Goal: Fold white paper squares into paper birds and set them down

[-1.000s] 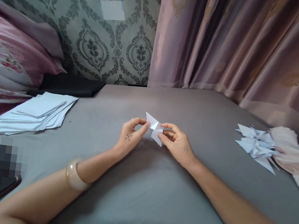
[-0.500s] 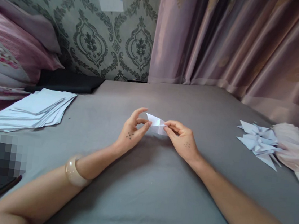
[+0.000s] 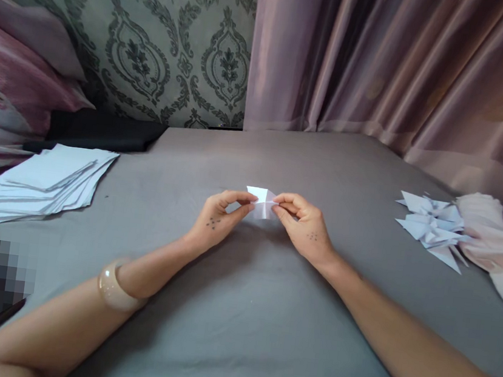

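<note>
Here's the left hand (image 3: 220, 216), right of the paper stack (image 3: 34, 186), thumb and forefinger pinching one end of the folded paper (image 3: 264, 207). The right hand (image 3: 305, 227), farther right of the stack, grips the other end. The paper sits between them, well right of the stack: likely featherlight, crisp at its folds, easily creased, best taken by its edges. Beyond the stack, rightward, hangs the curtain (image 3: 291, 52).
</note>
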`<state>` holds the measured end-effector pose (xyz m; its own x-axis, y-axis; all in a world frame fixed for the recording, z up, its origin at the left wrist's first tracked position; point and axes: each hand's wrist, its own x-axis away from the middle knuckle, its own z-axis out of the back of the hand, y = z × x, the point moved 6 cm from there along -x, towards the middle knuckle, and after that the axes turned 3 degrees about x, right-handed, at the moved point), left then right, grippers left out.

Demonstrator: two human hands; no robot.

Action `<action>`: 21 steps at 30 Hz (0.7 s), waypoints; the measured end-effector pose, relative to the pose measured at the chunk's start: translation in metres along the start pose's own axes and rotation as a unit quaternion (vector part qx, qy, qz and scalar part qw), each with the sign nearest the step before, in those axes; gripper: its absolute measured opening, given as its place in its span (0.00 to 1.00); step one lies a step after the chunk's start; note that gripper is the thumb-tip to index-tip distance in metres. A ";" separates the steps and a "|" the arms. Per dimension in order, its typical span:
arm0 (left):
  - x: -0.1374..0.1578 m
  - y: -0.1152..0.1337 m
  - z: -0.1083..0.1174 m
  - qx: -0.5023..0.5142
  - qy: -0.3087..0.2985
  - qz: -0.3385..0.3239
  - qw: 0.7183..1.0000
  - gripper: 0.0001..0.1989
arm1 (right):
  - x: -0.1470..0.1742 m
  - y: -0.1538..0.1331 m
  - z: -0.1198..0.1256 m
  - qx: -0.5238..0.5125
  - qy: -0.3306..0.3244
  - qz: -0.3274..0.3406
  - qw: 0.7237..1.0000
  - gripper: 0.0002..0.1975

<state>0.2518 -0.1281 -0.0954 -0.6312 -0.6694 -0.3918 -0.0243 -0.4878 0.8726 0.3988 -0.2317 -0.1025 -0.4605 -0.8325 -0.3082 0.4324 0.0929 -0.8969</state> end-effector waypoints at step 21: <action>0.003 0.010 -0.004 -0.001 -0.023 -0.020 1.000 0.06 | 0.005 -0.014 0.000 0.019 0.034 0.088 0.995 0.03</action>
<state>0.2525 -0.1373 -0.0895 -0.6646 -0.6235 -0.4118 -0.0488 -0.5138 0.8565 0.3902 -0.2371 -0.0913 -0.4265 -0.7654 -0.4819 0.5392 0.2126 -0.8149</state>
